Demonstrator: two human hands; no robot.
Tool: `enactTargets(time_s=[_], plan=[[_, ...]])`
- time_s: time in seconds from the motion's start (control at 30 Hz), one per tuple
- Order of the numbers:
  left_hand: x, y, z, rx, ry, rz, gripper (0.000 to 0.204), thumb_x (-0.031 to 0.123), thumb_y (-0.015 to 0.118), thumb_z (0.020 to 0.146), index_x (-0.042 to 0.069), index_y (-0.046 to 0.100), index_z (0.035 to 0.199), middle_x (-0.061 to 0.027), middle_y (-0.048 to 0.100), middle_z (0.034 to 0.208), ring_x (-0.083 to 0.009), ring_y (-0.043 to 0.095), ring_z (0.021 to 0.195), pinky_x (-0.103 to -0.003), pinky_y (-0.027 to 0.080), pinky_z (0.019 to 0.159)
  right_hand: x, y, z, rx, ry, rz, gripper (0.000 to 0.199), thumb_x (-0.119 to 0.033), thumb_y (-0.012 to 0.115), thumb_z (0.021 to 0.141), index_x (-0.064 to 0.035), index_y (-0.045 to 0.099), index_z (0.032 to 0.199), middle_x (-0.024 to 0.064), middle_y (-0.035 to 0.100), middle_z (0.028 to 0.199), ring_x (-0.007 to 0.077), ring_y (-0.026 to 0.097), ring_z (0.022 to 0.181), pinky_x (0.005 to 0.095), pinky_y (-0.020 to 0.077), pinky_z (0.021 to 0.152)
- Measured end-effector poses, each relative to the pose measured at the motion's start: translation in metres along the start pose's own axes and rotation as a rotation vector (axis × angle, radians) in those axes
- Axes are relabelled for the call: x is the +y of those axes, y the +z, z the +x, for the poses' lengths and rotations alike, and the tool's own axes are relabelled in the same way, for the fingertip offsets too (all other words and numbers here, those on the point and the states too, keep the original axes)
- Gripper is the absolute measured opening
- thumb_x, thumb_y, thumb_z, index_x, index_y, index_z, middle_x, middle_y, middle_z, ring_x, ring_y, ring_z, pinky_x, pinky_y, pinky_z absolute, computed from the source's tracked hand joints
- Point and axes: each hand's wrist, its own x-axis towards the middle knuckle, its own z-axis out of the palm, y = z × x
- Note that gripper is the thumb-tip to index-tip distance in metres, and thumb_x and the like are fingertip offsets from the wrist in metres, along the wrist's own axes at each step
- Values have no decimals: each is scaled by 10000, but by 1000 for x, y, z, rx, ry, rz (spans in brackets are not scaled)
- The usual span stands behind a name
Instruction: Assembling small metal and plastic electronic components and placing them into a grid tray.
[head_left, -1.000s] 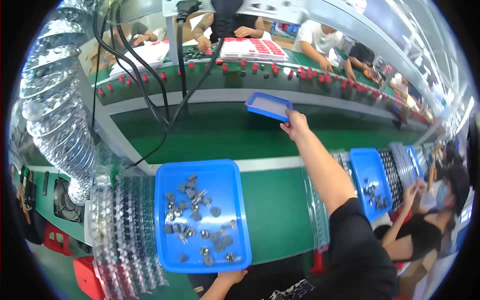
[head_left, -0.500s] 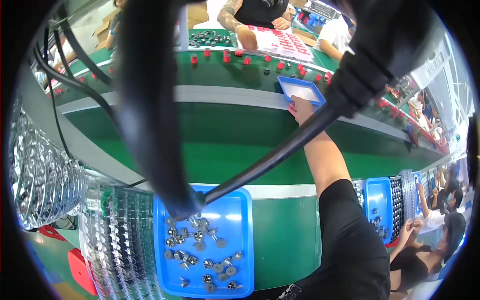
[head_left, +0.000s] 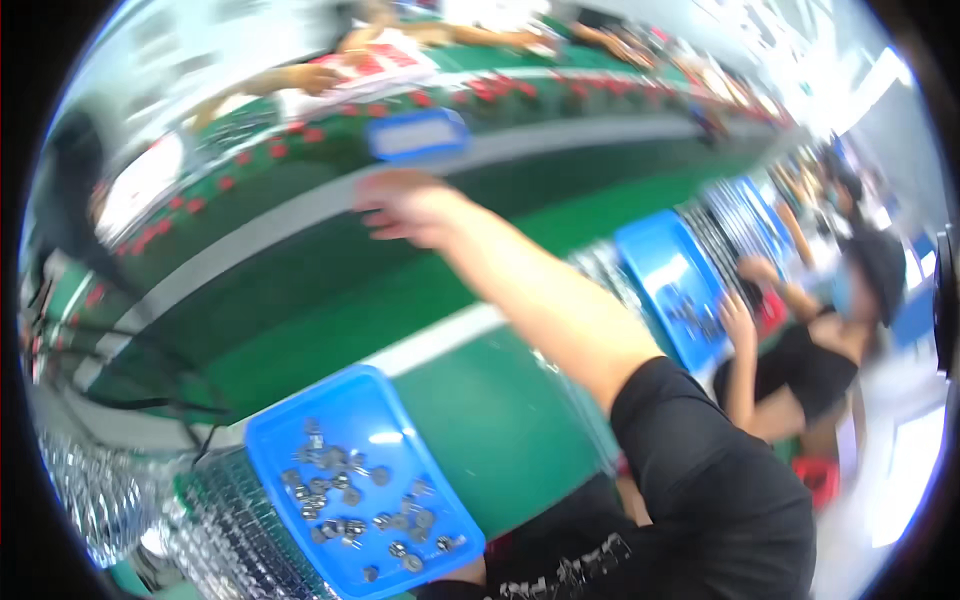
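My right hand [head_left: 405,205] is stretched far out over the green conveyor belt [head_left: 330,300], fingers apart and holding nothing. Just beyond it a small blue tray [head_left: 418,135] with a white inside lies on the far lane, apart from the hand. Close to me, a larger blue tray [head_left: 300,430] holds several small grey metal parts [head_left: 350,500]. Only a sliver of my left hand [head_left: 468,572] shows at that tray's near corner, gripping its edge. The picture is motion-blurred.
A person in black [head_left: 800,340] sits at my right beside another blue tray [head_left: 670,280] with parts. Red markers [head_left: 250,160] line the far rail, where other people's arms [head_left: 300,80] rest. A silver ribbed duct [head_left: 100,490] and black cables [head_left: 130,400] hang at lower left.
My right hand has let go of the small blue tray, which now lies on the far lane, and drawn back a little. The view has swung and tilted to the left.
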Motion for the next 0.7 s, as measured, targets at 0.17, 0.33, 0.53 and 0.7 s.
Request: enactTargets(time_s=[0.17,0.33,0.53,0.7], plan=[[-19,101,24,-582,-100,-207,608,338,755,850,28,602,1350,-216,629,1349,-349,596,1248,-444,439,1079,-17,33,-266,-212,-259,66,428,-119,725,792,61,596,1158,114,717,849,172,681,749,353,529,599],[-88,202,-7,-515,-841,547,621,298,730,871,-18,572,1381,-212,640,1339,-326,602,1218,-428,453,1037,165,-4,-489,-440,-754,-59,189,-154,705,812,-34,661,952,129,668,780,297,672,737,406,521,653],[-84,183,29,-489,-932,527,590,328,680,893,-70,601,1321,-200,678,1250,-286,645,1123,-403,497,963,364,-90,-719,1176,490,-286,171,-226,733,872,-77,711,951,107,742,860,229,733,776,364,572,719],[-12,214,27,-477,-1051,486,531,335,709,818,-112,689,1105,-181,715,1023,-266,677,900,-432,507,691,460,-131,-829,1740,544,-347,268,-268,747,859,-29,695,967,162,723,930,335,703,918,422,550,835]])
